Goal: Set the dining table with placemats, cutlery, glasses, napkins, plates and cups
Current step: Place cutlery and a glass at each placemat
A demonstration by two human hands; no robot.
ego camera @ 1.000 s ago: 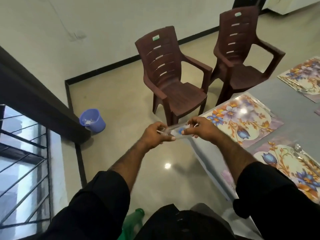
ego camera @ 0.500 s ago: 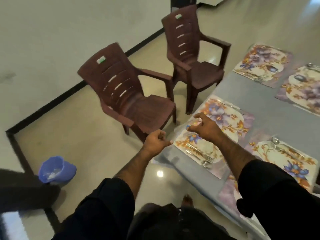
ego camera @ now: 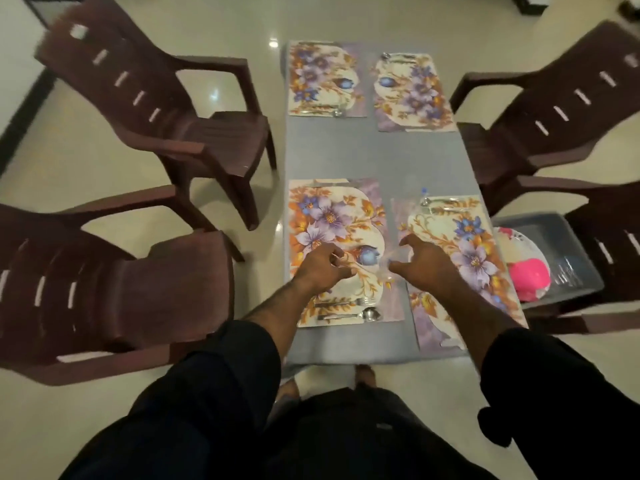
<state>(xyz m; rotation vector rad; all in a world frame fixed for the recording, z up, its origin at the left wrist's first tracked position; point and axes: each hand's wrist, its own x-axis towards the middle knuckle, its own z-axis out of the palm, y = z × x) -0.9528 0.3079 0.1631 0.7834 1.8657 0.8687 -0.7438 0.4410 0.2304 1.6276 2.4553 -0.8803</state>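
A grey table [ego camera: 374,157] carries several floral placemats. The near left mat [ego camera: 332,216] has a fork and spoon [ego camera: 346,308] at its near edge. More cutlery [ego camera: 445,202] lies at the far end of the near right mat [ego camera: 474,251]. My right hand [ego camera: 427,266] hovers between the two near mats, thumb and fingers curled round a clear glass [ego camera: 393,261] that is hard to see. Over the near left mat, my left hand [ego camera: 320,268] has loosely curled fingers and nothing visible in it. A faint clear glass with a blue mark [ego camera: 420,192] seems to stand beyond the right mat.
Brown plastic chairs stand on both sides, two left [ego camera: 166,126] and two right [ego camera: 561,109]. A grey bin [ego camera: 540,216] on the near right chair holds plates [ego camera: 519,244] and a pink cup [ego camera: 530,275]. The two far mats [ego camera: 325,77] also carry cutlery.
My view swung from the floor and chairs to look straight down the table. Both hands held the glass together; now only the right holds it, and both are over the near mats.
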